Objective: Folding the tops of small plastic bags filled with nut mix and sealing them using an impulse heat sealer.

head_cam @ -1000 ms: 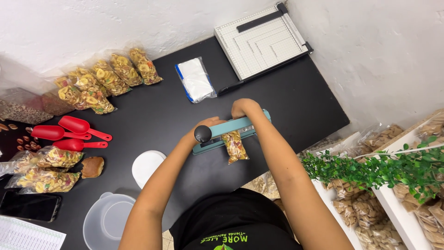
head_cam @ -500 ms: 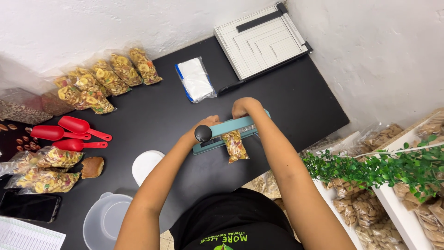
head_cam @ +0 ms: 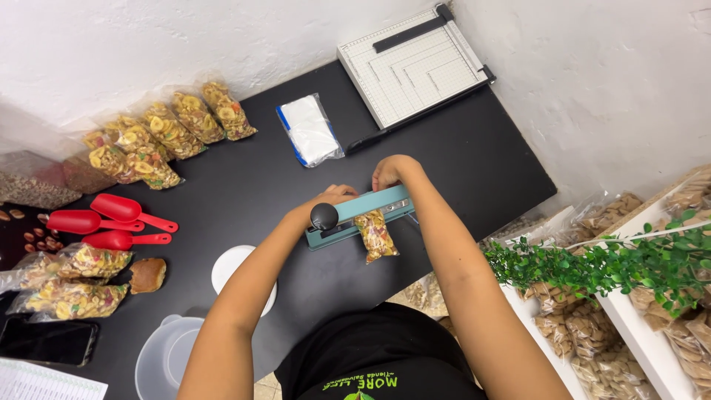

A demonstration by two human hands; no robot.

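Both hands, left (head_cam: pixel 335 197) and right (head_cam: pixel 390 172), press the teal sealer (head_cam: pixel 361 215) shut on a snack bag (head_cam: pixel 375 235), fingers hidden behind

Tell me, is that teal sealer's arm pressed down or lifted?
Pressed down: the teal sealer arm lies flat across the snack bag, with both hands on it.

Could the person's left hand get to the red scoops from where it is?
Probably yes. The left hand rests on the teal bag sealer, and the red scoops lie farther along the same side of the black table. Only bare tabletop lies between them, though the hand would have to let go first.
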